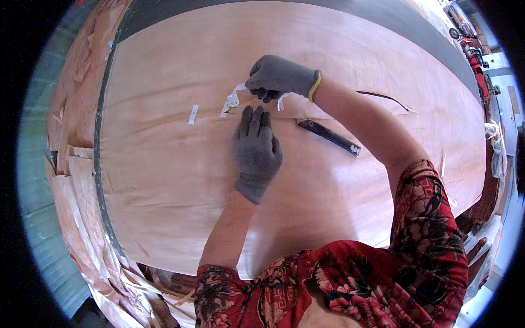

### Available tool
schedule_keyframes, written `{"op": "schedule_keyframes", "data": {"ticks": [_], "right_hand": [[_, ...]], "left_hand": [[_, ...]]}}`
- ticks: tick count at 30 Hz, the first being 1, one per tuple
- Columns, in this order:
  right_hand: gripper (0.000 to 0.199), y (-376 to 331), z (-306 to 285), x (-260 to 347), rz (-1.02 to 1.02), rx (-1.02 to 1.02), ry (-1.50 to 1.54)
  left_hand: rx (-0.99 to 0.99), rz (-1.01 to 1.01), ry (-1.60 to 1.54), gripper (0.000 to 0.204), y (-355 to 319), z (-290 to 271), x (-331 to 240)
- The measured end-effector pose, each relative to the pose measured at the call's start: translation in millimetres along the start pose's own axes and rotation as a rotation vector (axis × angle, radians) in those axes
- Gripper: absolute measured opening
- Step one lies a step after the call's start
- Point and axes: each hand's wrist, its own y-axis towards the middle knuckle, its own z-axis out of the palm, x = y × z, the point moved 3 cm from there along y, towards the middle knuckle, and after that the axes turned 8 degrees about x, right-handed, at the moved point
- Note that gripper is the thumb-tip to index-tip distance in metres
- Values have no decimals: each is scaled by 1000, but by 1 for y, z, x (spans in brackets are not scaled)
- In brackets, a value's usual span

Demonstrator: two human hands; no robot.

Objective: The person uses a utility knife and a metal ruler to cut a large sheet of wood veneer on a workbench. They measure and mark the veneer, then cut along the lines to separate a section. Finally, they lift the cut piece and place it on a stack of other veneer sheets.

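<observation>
A broad, pale brown wood veneer sheet (180,180) lies under both hands. My right hand (283,78), in a grey glove with a yellow cuff edge, is closed on a white tape strip (236,95) that curls out to its left. Another bit of white tape (281,102) shows just below that hand. My left hand (256,150), also gloved in grey, rests nearly flat on the veneer, its fingers extended toward the tape and a dark split. A short separate tape piece (193,114) is stuck further left. Right of my left hand lies a black, straight-bodied tool (330,137), perhaps a cutter.
A thin dark slit (385,97) runs through the veneer beyond my right forearm. Torn veneer scraps (82,213) pile along the left side. A dark border (164,21) shows past the sheet's far edge. Red machinery (478,68) stands at the far right.
</observation>
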Motion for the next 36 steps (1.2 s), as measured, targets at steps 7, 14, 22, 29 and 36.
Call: {"op": "schedule_keyframes", "data": {"ticks": [7, 14, 22, 29, 36], "right_hand": [[23, 3, -1, -11, -56, -29, -18], [23, 12, -25, 17, 10, -7, -240], [24, 23, -30, 56, 79, 53, -375], [27, -3, -4, 48, 182, 46, -395], [26, -33, 0, 49, 256, -3, -138]], "left_hand": [[171, 0, 187, 52, 12, 16, -10], [184, 22, 202, 51, 11, 19, -8], [124, 41, 208, 47, 12, 12, -11], [-110, -42, -24, 30, -21, -21, 8], [-269, -231, 80, 69, -2, -47, 59]]}}
